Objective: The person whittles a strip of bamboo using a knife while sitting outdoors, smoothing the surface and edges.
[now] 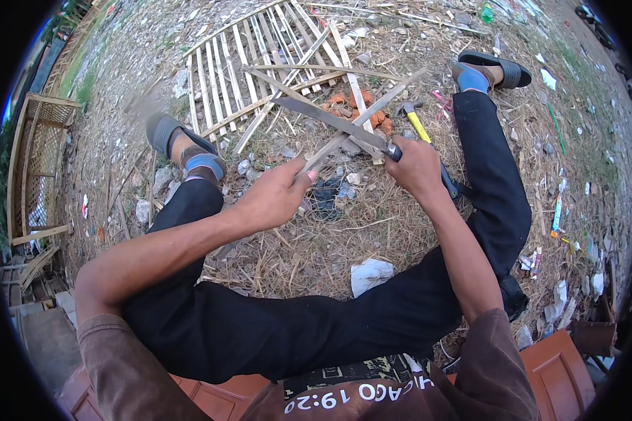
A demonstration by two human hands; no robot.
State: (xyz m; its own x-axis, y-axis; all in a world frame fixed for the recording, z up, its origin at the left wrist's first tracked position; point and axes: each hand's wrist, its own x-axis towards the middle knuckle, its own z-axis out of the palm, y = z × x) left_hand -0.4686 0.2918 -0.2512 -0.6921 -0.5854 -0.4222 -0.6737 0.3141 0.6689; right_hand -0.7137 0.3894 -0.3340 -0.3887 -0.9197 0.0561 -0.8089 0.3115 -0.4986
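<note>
Left hand: mine (277, 195) is closed, fingers and thumb pinching the near end of a wooden slat (380, 104).
Right hand: mine (416, 167) is wrapped round the black handle (394, 151) of a long metal blade (316, 112).
Slat: it starts in my left grip and slants away, up and to the right, its far end beyond both hands.
Blade: it points from my right fist up and to the left, crossing the slat between my hands; I cannot tell whether the two touch.
Hammer: a yellow-handled one (419, 126) lies on the ground just beyond and beside my right hand.
Lattice: a panel of pale slats (225, 67) lies ahead of my left hand, well apart from it.
Orange lumps: they (385, 125) sit on the ground beyond the crossing.
Ground: dry straw and stones (316, 245) spread between my black-trousered legs (295, 323), with a white scrap (371, 276) near my thigh.
</note>
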